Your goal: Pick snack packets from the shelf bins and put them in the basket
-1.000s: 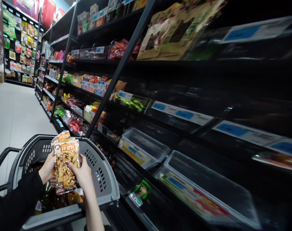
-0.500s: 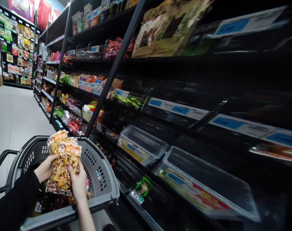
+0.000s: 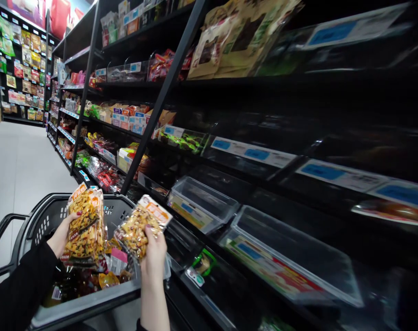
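My left hand (image 3: 64, 233) is closed on a small stack of clear snack packets (image 3: 85, 227) with orange-and-white tops, held upright over the grey shopping basket (image 3: 88, 305). In my right hand (image 3: 154, 253) is one more packet of the same kind (image 3: 142, 226), tilted to the right above the basket's right rim, with my thumb across its front. The two hands are apart. Inside the basket below lie a pink-and-white package (image 3: 118, 261), an orange-yellow wrapped item (image 3: 108, 279) and dark goods with a barcode label (image 3: 56, 293).
Black shelving runs along the right side. Clear plastic bins (image 3: 205, 202) with price labels stand on it, and a green-edged packet (image 3: 204, 263) lies low down. Brown pouches (image 3: 226, 41) stand on an upper shelf. A pale floor aisle (image 3: 30, 156) leads away at the left.
My right hand has moved right, taking one packet away from the stack. The left hand keeps the other packets, and more of the basket's contents now shows between the hands.
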A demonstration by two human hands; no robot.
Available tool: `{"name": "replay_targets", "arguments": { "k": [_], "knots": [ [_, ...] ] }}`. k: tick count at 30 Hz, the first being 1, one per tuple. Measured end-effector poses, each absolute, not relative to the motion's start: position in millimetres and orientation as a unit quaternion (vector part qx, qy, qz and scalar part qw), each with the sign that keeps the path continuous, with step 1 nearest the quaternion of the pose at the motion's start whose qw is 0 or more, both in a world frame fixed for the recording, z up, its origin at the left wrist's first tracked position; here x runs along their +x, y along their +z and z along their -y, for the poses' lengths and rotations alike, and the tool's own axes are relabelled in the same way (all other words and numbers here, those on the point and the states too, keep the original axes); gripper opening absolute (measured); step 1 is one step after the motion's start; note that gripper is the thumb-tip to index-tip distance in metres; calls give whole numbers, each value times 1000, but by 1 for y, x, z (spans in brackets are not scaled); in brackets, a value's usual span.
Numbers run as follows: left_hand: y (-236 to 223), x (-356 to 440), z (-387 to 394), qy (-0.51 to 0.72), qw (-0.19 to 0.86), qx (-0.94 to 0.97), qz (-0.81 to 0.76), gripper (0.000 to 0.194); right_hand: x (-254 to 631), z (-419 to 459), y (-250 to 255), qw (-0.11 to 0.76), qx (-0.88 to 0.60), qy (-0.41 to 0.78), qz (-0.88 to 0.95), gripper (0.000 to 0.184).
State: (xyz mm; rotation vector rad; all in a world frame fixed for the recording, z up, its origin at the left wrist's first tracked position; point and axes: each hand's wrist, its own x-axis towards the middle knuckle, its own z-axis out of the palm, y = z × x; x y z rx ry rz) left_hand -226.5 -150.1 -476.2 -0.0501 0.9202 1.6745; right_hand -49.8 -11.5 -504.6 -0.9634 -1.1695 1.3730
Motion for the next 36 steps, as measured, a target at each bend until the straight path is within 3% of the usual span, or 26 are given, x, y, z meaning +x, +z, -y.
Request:
{"name": "replay_targets", "arguments": {
  "k": [2, 6, 14, 18, 24, 27, 30, 33, 36],
  "knots": [
    [-474, -226, 151, 721, 582, -25, -377, 36, -48, -3, -508, 532, -425, 524, 511, 48],
    [-476, -222, 151, 713, 613, -10, -341, 37, -73, 2, -509, 461, -373, 542, 596, 33],
    [-478, -220, 152, 679, 655, -1, -331, 42, -119, 16, -498, 375, -303, 535, 694, 23],
    [-481, -222, 151, 684, 651, 6, -329, 42, -127, 16, -495, 344, -269, 534, 724, 27],
    [-489, -220, 146, 713, 559, 55, -419, 37, -111, 27, -465, 428, -317, 439, 723, 32],
    [-486, -215, 143, 748, 472, 99, -456, 40, -107, 37, -445, 364, -283, 335, 822, 28],
    [-482, -211, 142, 759, 432, 134, -469, 43, -112, 41, -437, 266, -303, 265, 876, 39],
    [-481, -209, 142, 749, 439, 139, -477, 43, -116, 36, -439, 214, -340, 326, 856, 42],
    [-482, -209, 143, 736, 475, 123, -466, 41, -117, 31, -446, 228, -349, 395, 819, 27]
  ]
}}
